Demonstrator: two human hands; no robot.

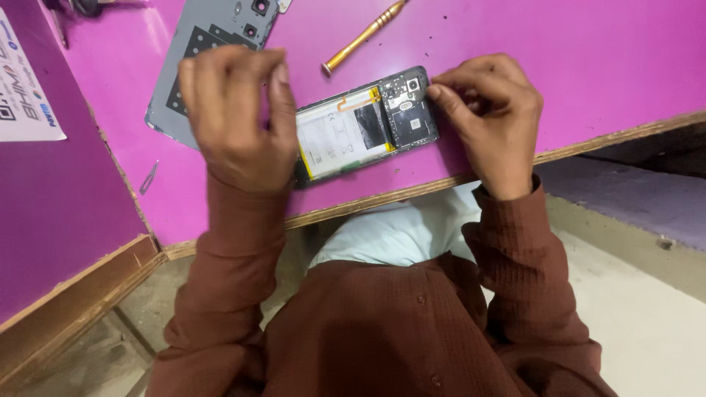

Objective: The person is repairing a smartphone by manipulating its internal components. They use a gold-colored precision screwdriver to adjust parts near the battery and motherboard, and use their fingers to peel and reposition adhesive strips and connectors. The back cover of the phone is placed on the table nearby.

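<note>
An opened phone [368, 129] lies on the pink table [573, 73] near its front edge, its white battery and dark circuit board exposed. My left hand [235, 117] rests over the phone's left end, fingers curled down, hiding that end. My right hand [485, 110] sits at the phone's right end, thumb and forefinger pinched together at the top right corner by the camera module. Whether something small is between those fingertips is too small to tell.
The phone's grey back cover [198, 44] lies behind my left hand. A gold-handled screwdriver [364, 37] lies behind the phone. A small metal tool [149, 178] lies at the left, a white sticker [26, 88] on the side panel. The table's wooden edge [412, 192] runs in front.
</note>
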